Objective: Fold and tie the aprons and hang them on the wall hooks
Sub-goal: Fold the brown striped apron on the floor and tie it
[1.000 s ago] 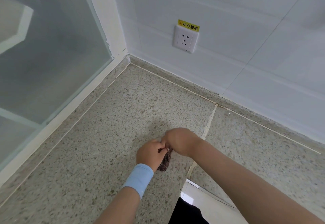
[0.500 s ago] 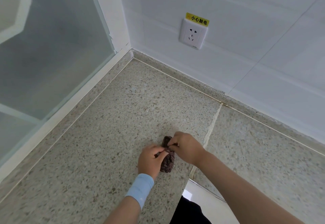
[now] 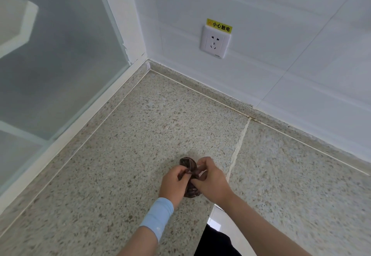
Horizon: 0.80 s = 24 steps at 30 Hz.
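The only writing I can make out from here is on a yellow sticker [image 3: 219,26] on the white tiled wall [image 3: 271,10]. It sits straight along the top edge of the white socket [image 3: 214,41], touching the plate. In bold black characters it reads 小心触电. At the left end of the sticker, just before the first character, there is a small warning triangle [image 3: 209,23] with a mark inside it. On the socket's lower right corner there is a tiny dark mark [image 3: 217,55], too small for me to read.
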{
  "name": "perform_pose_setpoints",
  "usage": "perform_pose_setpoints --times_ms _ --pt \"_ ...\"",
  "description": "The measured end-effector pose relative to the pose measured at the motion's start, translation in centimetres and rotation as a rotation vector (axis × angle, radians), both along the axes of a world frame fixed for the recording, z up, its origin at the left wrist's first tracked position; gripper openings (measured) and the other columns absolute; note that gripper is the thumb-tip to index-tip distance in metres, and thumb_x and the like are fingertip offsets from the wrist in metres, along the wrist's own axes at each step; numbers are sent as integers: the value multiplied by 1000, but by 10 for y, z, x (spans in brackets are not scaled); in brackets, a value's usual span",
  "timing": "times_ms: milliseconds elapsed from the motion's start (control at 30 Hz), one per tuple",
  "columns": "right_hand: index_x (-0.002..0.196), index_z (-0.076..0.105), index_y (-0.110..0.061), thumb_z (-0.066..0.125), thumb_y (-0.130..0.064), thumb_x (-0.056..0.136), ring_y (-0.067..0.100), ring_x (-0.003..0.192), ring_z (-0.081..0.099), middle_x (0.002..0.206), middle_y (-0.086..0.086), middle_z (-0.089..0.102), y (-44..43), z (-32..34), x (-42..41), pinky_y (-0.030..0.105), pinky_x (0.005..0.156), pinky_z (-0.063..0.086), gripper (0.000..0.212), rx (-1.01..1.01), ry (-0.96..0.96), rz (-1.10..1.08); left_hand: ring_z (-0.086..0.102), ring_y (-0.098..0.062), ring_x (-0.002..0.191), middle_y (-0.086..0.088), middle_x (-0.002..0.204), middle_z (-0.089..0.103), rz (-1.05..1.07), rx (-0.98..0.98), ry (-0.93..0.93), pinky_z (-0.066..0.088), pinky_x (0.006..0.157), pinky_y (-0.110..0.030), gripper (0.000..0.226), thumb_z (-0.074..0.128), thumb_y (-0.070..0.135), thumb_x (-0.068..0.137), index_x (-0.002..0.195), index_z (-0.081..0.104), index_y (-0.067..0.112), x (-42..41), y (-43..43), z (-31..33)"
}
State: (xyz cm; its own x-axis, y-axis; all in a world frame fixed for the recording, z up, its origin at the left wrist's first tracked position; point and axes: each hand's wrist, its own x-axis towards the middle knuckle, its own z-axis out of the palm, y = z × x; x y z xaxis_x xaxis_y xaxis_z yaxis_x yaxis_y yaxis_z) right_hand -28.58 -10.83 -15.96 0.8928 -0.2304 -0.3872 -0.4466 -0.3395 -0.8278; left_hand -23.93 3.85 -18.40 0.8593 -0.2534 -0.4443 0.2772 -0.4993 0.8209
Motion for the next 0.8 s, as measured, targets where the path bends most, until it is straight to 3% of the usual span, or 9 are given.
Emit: perform_pose_setpoints --times_ms 167,300,367,467,533,633,800 --pt "92 63 -25 78 -8 81 11 60 54 97 -12 50 7 -16 -6 17 54 47 25 -338 -195 -11 64 -14 90 -1 98 69 -173 19 144 50 75 -25 11 54 24 98 100 65 25 10 6 13" --pt "93 77 -20 72 -3 79 8 70 63 93 -8 64 14 -24 -12 18 59 52 23 -435 -357 89 61 -15 77 -2 89 68 -247 91 167 45 65 -26 11 54 22 97 95 64 21 12 6 21" --pt "97 79 -21 73 -6 77 6 74 64 95 -10 66 12 -24 -15 15 64 53 26 -430 -376 127 59 -14 71 0 80 68 -213 55 202 48 68 -31 16 55 20 97 90 67 12 12 8 22" --pt "99 79 -23 80 -13 78 4 74 64 94 -11 67 7 -27 -15 16 64 54 23 -415 -371 178 53 -7 57 1 66 61 -183 -18 280 41 57 -20 27 54 18 99 75 63 9 10 10 26" --pt "96 80 -26 78 -19 81 5 74 66 92 -12 69 3 -29 -13 23 62 57 16 -435 -375 187 51 -13 54 -3 67 60 -132 -118 367 40 53 -21 25 54 14 99 78 63 7 7 11 28" --pt "90 80 -33 67 -32 86 2 73 65 89 -18 69 -2 -22 -9 20 56 54 14 -502 -386 240 48 -13 54 -3 69 61 -1 -268 535 42 50 -23 16 57 12 98 88 66 4 6 11 30" --pt "80 74 -36 61 -37 87 2 68 62 80 -18 63 -7 -15 0 20 50 48 15 -641 -395 407 48 -11 52 -2 68 62 194 -276 649 42 46 -22 19 62 24 96 87 62 7 2 8 29"
